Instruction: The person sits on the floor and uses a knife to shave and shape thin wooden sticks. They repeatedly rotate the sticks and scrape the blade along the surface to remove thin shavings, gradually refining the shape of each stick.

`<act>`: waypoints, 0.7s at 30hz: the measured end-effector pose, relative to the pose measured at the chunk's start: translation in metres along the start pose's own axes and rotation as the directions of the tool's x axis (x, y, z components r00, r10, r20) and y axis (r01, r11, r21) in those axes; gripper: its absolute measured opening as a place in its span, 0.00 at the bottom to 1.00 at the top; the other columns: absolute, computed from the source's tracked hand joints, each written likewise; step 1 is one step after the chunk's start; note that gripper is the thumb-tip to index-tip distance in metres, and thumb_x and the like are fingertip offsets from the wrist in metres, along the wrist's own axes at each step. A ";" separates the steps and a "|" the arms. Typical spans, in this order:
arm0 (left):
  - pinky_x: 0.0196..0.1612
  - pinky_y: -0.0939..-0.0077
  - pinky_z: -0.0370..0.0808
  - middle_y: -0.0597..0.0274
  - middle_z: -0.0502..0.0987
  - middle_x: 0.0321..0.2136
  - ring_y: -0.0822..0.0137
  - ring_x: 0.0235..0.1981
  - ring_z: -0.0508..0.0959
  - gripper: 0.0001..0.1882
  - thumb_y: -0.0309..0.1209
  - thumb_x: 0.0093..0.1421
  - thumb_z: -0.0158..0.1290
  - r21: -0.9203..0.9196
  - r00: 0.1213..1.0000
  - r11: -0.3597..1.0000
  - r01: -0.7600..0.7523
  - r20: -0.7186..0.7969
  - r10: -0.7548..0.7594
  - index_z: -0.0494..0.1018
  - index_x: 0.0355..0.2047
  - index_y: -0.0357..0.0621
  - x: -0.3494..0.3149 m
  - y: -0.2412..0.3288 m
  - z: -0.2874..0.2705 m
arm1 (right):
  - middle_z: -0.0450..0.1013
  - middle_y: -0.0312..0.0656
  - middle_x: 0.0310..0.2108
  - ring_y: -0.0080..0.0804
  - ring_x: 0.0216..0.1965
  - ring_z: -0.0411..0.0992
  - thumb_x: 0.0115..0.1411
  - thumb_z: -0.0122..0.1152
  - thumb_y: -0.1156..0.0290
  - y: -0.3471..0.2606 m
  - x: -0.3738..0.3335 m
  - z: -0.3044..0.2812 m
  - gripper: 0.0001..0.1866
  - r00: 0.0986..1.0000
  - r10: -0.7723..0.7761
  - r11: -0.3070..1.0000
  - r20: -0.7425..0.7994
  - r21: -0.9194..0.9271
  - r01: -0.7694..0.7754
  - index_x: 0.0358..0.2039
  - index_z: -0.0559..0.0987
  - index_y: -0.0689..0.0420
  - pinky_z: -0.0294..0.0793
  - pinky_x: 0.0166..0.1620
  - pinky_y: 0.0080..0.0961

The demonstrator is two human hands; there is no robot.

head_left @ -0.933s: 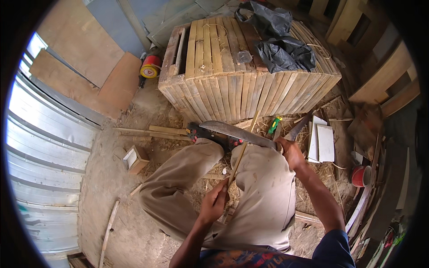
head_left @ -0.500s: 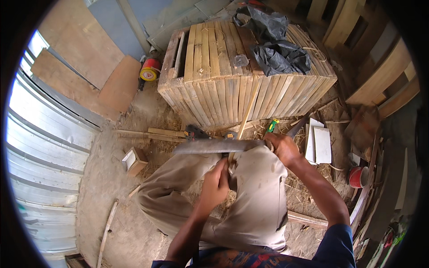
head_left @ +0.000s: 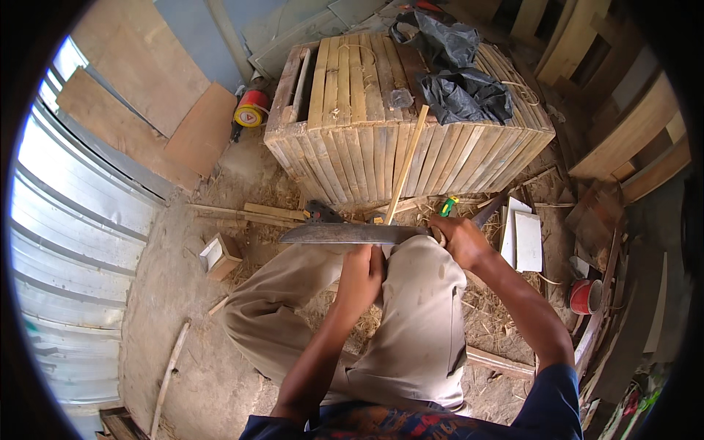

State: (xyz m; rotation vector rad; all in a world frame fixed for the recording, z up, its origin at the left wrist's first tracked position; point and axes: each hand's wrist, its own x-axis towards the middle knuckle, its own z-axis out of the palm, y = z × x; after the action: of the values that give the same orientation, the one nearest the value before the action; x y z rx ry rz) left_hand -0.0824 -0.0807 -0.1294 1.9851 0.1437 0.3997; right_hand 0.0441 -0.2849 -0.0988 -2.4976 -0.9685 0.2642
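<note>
A machete is in my right hand [head_left: 465,242], fingers wrapped round its handle beside my right knee. Its dark, wide blade [head_left: 334,234] points left and lies nearly level across the front of my thighs. My left hand [head_left: 360,275] is closed on the near end of a thin wooden strip [head_left: 408,163], just on my side of the blade. From there the strip slants up and away past the blade, in front of the slatted wooden crate [head_left: 367,165]. The blade crosses the strip close to my left fingers; whether they touch I cannot tell.
Black plastic bags [head_left: 466,95] lie on the crate. On the floor among shavings are a green-and-yellow handled tool [head_left: 447,206], white boards [head_left: 527,240], a red can [head_left: 585,296], a small wooden box [head_left: 221,256] and loose sticks. Corrugated metal sheeting [head_left: 70,271] stands at left.
The machete blade has gone from blurred and moving to sharp and nearly level. My left hand has risen closer to the blade, and the strip reaches further away from me.
</note>
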 end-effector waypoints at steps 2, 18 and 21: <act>0.26 0.72 0.66 0.53 0.66 0.17 0.67 0.18 0.68 0.11 0.28 0.70 0.41 -0.027 0.993 0.994 0.110 0.050 -0.109 0.72 0.42 0.37 -0.026 0.006 -0.008 | 0.78 0.54 0.35 0.55 0.37 0.77 0.52 0.65 0.68 0.003 -0.010 0.002 0.17 0.998 0.038 0.999 -0.048 0.019 -0.037 0.43 0.76 0.53 0.76 0.40 0.47; 0.14 0.82 0.47 0.78 0.55 0.15 0.83 0.12 0.50 0.15 0.41 0.73 0.41 -0.714 0.808 0.413 0.566 0.380 -0.451 0.72 0.39 0.44 -0.012 -0.009 -0.017 | 0.79 0.50 0.31 0.55 0.36 0.78 0.48 0.70 0.72 0.013 -0.002 0.022 0.24 0.972 0.024 0.999 -0.232 0.034 -0.017 0.47 0.75 0.53 0.78 0.39 0.44; 0.17 0.79 0.54 0.75 0.60 0.16 0.79 0.13 0.57 0.16 0.40 0.73 0.42 -0.639 0.843 0.559 0.528 0.317 -0.434 0.72 0.37 0.41 0.018 0.000 -0.010 | 0.79 0.50 0.31 0.54 0.36 0.78 0.48 0.71 0.70 0.008 -0.001 0.016 0.25 0.994 0.044 0.998 -0.095 -0.030 -0.047 0.48 0.74 0.53 0.78 0.40 0.44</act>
State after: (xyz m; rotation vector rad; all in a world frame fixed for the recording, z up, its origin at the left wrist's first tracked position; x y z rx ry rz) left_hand -0.0691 -0.0677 -0.1220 1.1116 0.3888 -0.0534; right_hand 0.0425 -0.2857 -0.1166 -2.5393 -0.8854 0.1442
